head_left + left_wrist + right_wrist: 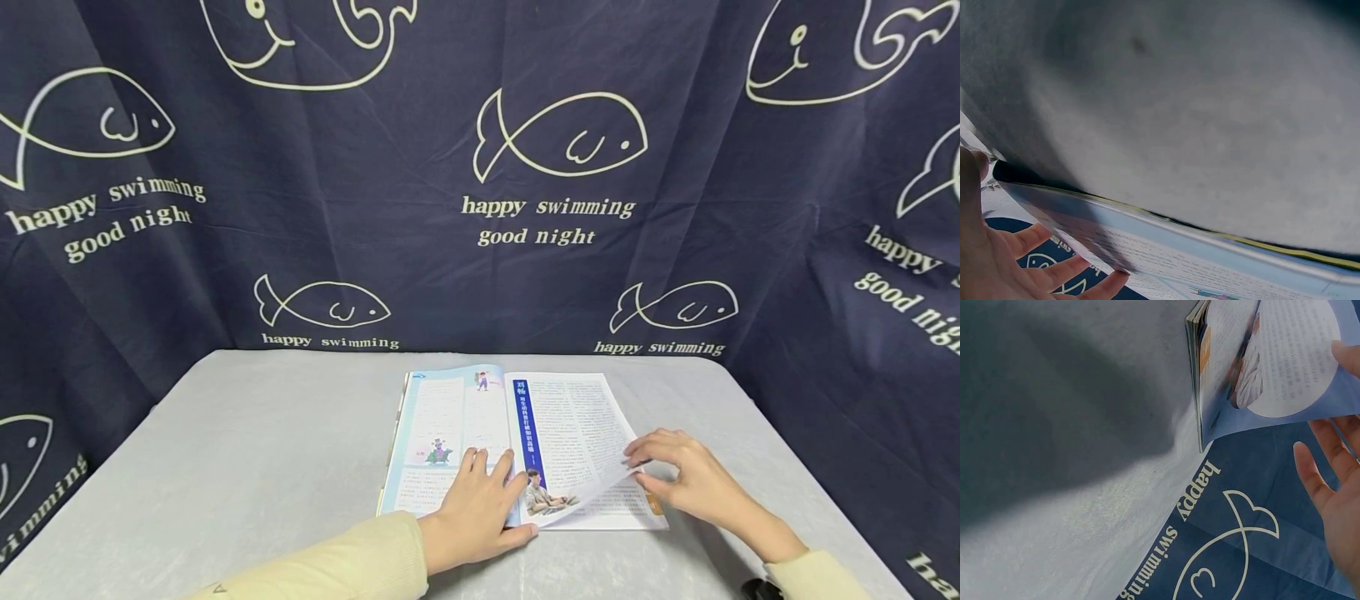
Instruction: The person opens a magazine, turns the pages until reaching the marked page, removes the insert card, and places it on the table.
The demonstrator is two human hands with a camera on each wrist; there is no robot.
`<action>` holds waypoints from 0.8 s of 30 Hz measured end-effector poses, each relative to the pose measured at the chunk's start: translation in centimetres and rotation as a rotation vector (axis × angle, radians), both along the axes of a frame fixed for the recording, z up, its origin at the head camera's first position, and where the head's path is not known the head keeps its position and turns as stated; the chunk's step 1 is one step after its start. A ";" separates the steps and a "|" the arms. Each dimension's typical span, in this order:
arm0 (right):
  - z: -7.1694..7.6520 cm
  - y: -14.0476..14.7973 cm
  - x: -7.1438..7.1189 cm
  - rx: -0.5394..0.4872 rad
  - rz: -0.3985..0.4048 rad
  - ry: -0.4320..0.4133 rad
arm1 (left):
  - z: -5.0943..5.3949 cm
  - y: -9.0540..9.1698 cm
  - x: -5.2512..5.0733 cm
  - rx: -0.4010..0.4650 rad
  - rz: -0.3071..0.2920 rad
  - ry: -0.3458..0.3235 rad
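An open magazine [570,433] lies on the table, with a light-blue left page and a white right page bearing a dark blue title strip. My left hand [480,504] rests on it near the spine, fingers spread over the lower left page and thumb at the bottom edge. At the right side, my right hand [686,475] pinches the edge of a lifted page [600,467] between thumb and fingers. That page [1297,356] curves up off the stack in the right wrist view, with the hand [1341,506] at its edge. The left wrist view shows part of the left hand [997,256] beside the magazine's edge [1210,250].
A grey cloth covers the table [262,467]. Behind and at both sides hangs a dark blue curtain [420,208] printed with fish and lettering. A small black object [761,590] sits by the right sleeve.
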State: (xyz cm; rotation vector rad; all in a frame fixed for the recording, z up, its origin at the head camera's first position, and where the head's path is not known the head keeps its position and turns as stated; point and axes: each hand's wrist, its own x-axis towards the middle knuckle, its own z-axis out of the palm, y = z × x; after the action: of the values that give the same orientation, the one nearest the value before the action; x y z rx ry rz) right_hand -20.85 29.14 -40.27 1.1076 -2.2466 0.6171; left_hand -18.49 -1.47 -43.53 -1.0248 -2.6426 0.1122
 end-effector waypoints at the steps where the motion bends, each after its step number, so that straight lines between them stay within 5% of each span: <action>1: 0.0 0.0 0.0 -0.005 0.002 0.004 | 0.0 0.0 0.0 -0.004 0.001 -0.002; 11: 0.8 -0.4 0.1 0.002 -0.049 -0.042 | 0.0 0.4 0.0 -0.033 0.021 0.004; 24: 0.9 -0.8 0.0 -0.039 -0.029 0.000 | -0.1 0.7 0.0 -0.036 0.030 0.045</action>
State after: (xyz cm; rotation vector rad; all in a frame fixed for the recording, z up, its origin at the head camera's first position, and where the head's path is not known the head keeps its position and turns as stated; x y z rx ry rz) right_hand -20.89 28.38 -39.36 1.0541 -2.2373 0.6456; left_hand -18.49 -0.76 -43.65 -0.9829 -2.6251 0.1881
